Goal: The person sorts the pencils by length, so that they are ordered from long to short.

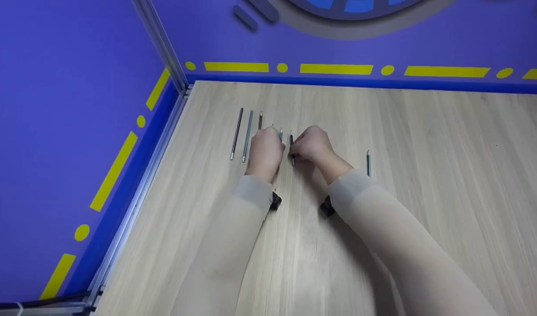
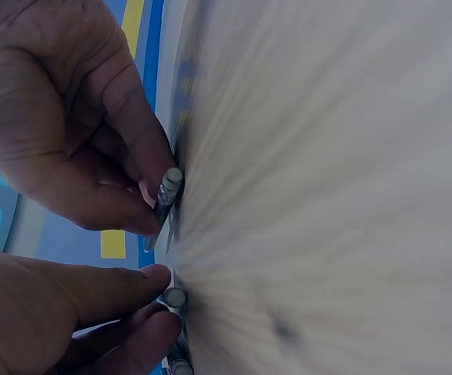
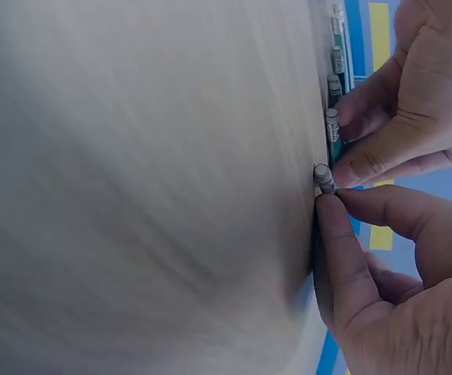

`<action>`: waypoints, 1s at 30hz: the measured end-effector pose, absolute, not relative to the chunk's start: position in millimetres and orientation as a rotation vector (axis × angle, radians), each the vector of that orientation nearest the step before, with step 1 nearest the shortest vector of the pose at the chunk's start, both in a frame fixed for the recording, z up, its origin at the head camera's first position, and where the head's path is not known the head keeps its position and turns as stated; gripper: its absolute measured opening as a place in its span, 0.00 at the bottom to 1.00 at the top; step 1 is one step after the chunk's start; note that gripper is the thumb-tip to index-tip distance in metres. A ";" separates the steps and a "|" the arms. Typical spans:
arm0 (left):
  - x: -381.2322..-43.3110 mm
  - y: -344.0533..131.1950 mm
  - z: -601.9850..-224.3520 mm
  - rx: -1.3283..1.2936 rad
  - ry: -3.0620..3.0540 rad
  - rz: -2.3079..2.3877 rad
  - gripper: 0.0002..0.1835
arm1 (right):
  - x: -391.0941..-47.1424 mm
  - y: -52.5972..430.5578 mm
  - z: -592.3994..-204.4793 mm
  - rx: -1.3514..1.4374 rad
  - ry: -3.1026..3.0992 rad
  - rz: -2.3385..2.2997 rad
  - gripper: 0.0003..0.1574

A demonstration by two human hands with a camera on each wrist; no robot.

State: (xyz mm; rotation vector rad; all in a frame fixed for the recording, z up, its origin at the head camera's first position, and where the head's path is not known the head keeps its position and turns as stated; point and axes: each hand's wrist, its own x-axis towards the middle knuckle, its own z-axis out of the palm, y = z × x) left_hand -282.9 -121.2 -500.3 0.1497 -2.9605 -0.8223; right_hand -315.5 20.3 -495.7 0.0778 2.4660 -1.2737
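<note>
My right hand (image 1: 313,144) pinches a dark pencil (image 1: 291,138) between thumb and fingers, its eraser end (image 3: 324,176) toward me. Just to the left, my left hand (image 1: 266,151) holds a greenish pencil (image 1: 281,131) low at the table, fingertips on both sides of its eraser end (image 2: 175,298). Under and beyond the left hand, a dark pencil (image 1: 260,119) is partly covered, and another shows only its tip. Further left lie a dark pencil (image 1: 236,134) and a grey-green pencil (image 1: 248,136), roughly parallel, points away from me.
Apart from the row, a green pencil (image 1: 368,162) lies to the right, its lower end hidden by my right sleeve (image 1: 354,188). Blue panels with yellow marks stand behind the wooden table (image 1: 448,197) and along its left, where a metal rail (image 1: 132,215) runs.
</note>
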 end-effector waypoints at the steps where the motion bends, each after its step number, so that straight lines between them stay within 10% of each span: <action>1: -283.2 -121.2 -500.8 0.147 -2.958 -0.816 0.11 | -323.7 21.6 -506.3 0.062 2.495 -1.235 0.07; 11: -284.8 -120.2 -501.3 0.107 -2.941 -0.801 0.13 | -365.5 23.2 -548.0 0.063 2.651 -0.985 0.04; 30: -284.5 -118.6 -498.2 0.151 -2.968 -0.773 0.16 | -340.2 20.8 -523.1 0.000 2.668 -1.108 0.04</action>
